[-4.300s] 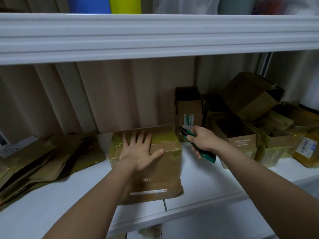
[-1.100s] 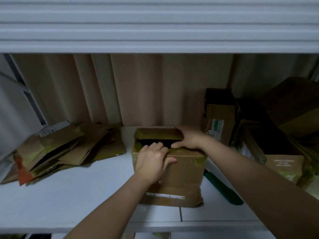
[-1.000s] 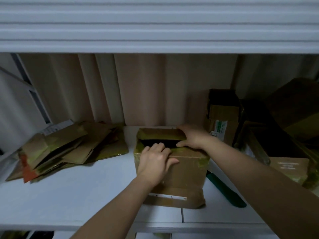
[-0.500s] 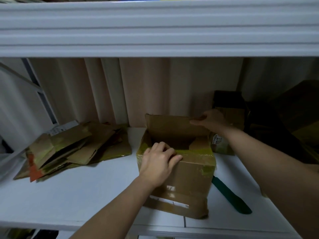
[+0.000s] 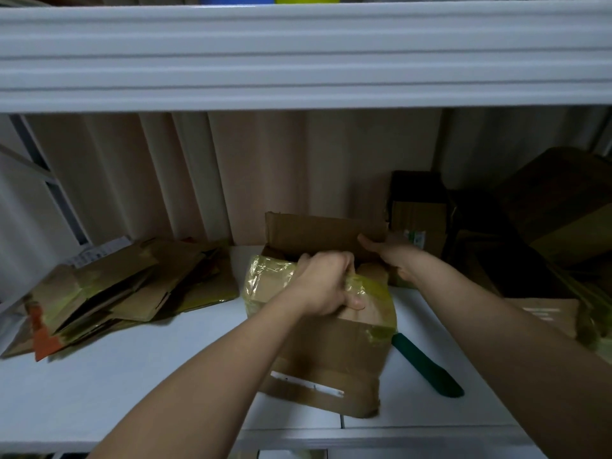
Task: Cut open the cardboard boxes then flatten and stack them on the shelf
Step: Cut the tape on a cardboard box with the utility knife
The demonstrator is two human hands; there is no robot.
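Head view: one box opened at the top, not yet flattened; more boxes wait.

Landmark: the cardboard box [image 5: 318, 329], at the front middle of the white shelf [image 5: 139, 376]. Its far flap [image 5: 324, 233] stands upright, so the cutting looks done for this one; flattening and stacking are judged still to come. Left hand [image 5: 326, 284] grips the near top edge, fingers curled over the yellowish tape. Right hand [image 5: 394, 256] holds the far flap's right end, thumb in front; the other fingers are hidden, so their spread cannot be told. Left of the box lies a pile of flattened boxes [image 5: 126, 289]. Right of it, well back, uncut boxes [image 5: 516, 240] remain. A green-handled cutter [image 5: 427, 367] lies just right of the box, untouched. Labels: a torn white strip [image 5: 308, 384] on the box front, and a green-and-white sticker [image 5: 414, 238] behind the right hand; neither is readable.
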